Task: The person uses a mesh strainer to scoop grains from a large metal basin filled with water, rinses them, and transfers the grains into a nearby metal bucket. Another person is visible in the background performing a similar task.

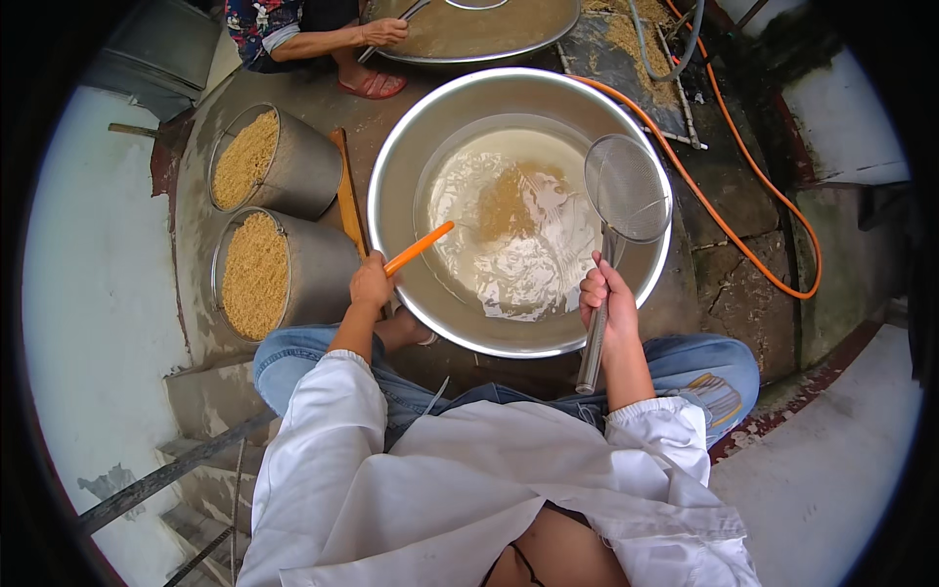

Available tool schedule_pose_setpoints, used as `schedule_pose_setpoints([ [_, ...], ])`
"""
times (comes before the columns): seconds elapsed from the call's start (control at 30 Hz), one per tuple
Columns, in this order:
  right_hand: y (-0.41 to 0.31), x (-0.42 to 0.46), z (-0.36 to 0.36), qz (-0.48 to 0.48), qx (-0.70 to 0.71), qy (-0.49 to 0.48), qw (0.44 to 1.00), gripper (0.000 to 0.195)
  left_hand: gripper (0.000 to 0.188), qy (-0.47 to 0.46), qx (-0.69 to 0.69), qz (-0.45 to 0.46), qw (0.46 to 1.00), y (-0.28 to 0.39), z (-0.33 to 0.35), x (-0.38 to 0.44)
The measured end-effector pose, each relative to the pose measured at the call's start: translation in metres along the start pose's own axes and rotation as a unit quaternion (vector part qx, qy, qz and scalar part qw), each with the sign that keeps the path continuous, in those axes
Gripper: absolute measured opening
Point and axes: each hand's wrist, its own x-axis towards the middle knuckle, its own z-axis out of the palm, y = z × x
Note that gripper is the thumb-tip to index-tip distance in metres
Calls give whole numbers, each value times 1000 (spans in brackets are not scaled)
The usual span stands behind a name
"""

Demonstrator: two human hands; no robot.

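Note:
Before me on the floor stands a wide metal basin [396, 158] holding cloudy water [455, 169], with a tan patch of grains [506, 205] in its middle. My left hand [372, 282], at the basin's near left rim, grips an orange tube [419, 248] that looks like a hose end. The tube slants over the water, whose surface is rippled. In my right hand [610, 297] is the metal handle of a round mesh skimmer [627, 187]. Its mesh is held above the basin's right side and looks bare.
Two metal buckets [312, 165] [323, 268] of tan grain stand left, beside a wooden board [351, 194]. An orange hose [704, 194] loops across the floor on the right. Beyond my basin, another person's hand [385, 32] holds a metal handle by a second basin [469, 55].

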Motion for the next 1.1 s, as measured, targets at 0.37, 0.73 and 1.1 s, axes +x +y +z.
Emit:
schedule_pose_setpoints([
  [0.37, -5, 2, -7, -29, -10, 23, 999, 16, 79, -53, -81, -83, 992, -25, 45, 46],
  [0.73, -7, 0, 5, -46, -6, 26, 999, 15, 75, -79, -199, -137, 967, -23, 32, 41],
  [1.1, -10, -5, 12, -45, 8, 21, 999, 12, 61, -72, -281, -133, 948, -1, 7, 18],
])
